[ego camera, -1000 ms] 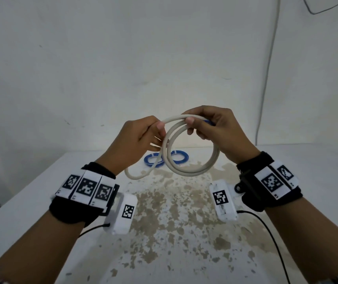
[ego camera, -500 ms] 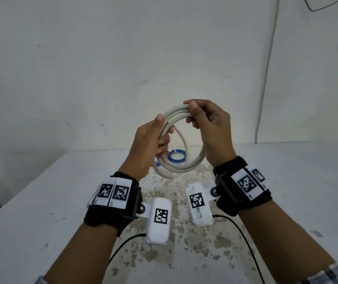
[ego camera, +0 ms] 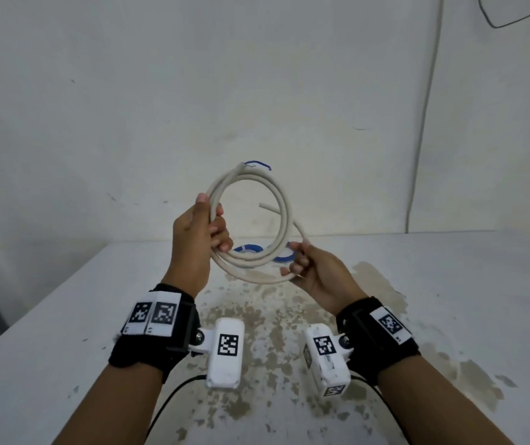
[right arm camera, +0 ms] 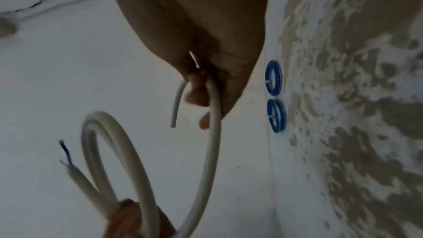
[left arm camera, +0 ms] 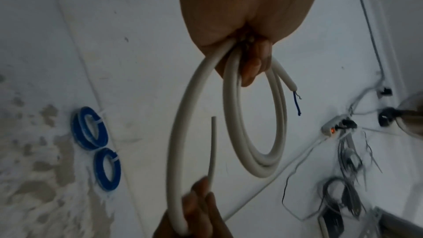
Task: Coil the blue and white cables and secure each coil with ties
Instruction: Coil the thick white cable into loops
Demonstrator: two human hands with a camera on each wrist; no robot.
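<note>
The white cable [ego camera: 284, 220] is up in the air in front of the person, over the far half of the table [ego camera: 449, 300], wound into a coil of a few turns that does not sit tight yet: the outermost turn bows wider than the rest, and one cut end sticks into the middle of the ring. The other end, at the top of the coil, shows a bit of bare blue wire [ego camera: 258, 163]. The left hand [ego camera: 197, 232] has its fingers curled round the bundled turns on the coil's left side, clamping them together. The right hand [ego camera: 313, 268] holds the loose outer turn low on the right, and with it pinches a thin white strip [left arm camera: 213, 149] that I take to be a tie, though I cannot be sure. No tie is round this coil yet. Behind it, lying flat on the table near the wall, are two blue coils [left arm camera: 97, 147], side by side and just about touching, each with a small white tie [left arm camera: 114, 158] across it. So the blue part looks finished to me, and the white cable is wound but unsecured. What is left, by my reckoning, is to draw the slack turn in against the others, wrap a tie round the bundle and pull it snug, then set the coil down.
</note>
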